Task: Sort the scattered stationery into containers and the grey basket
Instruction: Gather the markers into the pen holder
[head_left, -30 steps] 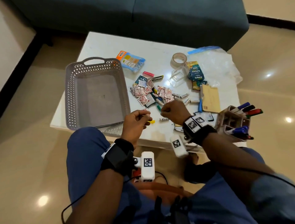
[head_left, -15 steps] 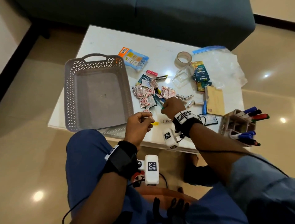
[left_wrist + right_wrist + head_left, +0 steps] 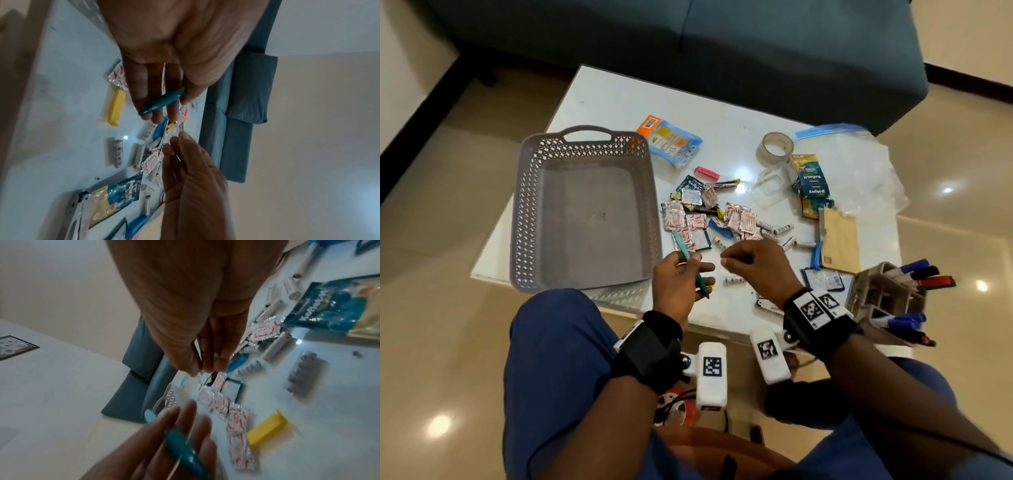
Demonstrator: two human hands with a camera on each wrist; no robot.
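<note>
Since your left hand (image 3: 681, 274) has the teal pen (image 3: 690, 265) tucked across its curled fingers by the empty grey basket (image 3: 585, 212), your right hand (image 3: 756, 263), fingertips pinched on nothing I can see, looks free to grab more off the pile.

Motion blur smears the left hand (image 3: 164, 443) and its teal pen (image 3: 183, 449) in the right wrist view; sachet (image 3: 674, 219) lettering is unreadable.
</note>
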